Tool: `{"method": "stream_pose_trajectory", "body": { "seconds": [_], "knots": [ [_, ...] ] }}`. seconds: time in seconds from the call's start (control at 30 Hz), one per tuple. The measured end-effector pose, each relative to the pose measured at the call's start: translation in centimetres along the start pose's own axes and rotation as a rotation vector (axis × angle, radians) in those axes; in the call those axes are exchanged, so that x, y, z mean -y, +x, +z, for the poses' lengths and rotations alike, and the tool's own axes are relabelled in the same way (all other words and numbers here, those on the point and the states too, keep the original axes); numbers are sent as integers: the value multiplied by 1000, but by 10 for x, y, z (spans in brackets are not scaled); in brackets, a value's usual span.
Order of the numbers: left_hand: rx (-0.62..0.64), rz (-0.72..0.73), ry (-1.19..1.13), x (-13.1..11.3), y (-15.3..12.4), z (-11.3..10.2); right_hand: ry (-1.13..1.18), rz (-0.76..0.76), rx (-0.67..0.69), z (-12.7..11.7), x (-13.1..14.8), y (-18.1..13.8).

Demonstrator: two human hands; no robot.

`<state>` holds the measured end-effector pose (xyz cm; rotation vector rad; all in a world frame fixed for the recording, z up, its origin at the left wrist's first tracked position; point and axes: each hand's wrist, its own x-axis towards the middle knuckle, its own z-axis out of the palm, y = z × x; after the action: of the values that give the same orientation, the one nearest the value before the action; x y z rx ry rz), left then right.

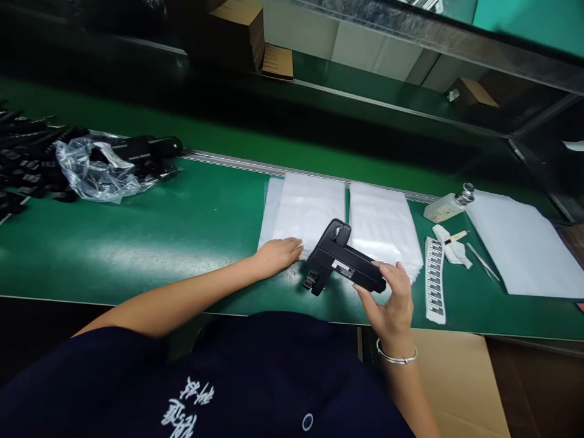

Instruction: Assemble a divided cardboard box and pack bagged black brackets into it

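Note:
My right hand (393,297) pinches one end of a black T-shaped plastic device (349,261) between thumb and fingers. The device is tilted above the front of the bench and carries a small white label; a black knob-like part sticks out at its lower left. My left hand (277,257) lies flat at the near edge of the left stack of clear plastic bags (310,204), fingers stretched out and apart from the device. A second stack of bags (383,222) lies behind the device, partly hidden by it.
A strip of printed labels (435,280), tweezers (483,261), a knife-like tool (456,237) on crumpled tissue and a white bottle (444,208) lie to the right, beside white foam sheets (524,243). Black parts (27,158) and a bagged device (114,164) are at left.

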<state>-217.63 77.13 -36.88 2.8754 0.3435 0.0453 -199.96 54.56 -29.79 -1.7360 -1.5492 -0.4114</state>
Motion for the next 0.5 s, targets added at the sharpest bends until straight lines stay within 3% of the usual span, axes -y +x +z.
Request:
{"method": "stream_pose_trajectory", "body": {
  "seconds": [0.3,0.5],
  "knots": [
    [25,177,123,-2,-20,0,-28,36,-46,1,14,10],
    [49,96,203,-7,-19,-2,16,61,-76,1,17,15]
  ]
}}
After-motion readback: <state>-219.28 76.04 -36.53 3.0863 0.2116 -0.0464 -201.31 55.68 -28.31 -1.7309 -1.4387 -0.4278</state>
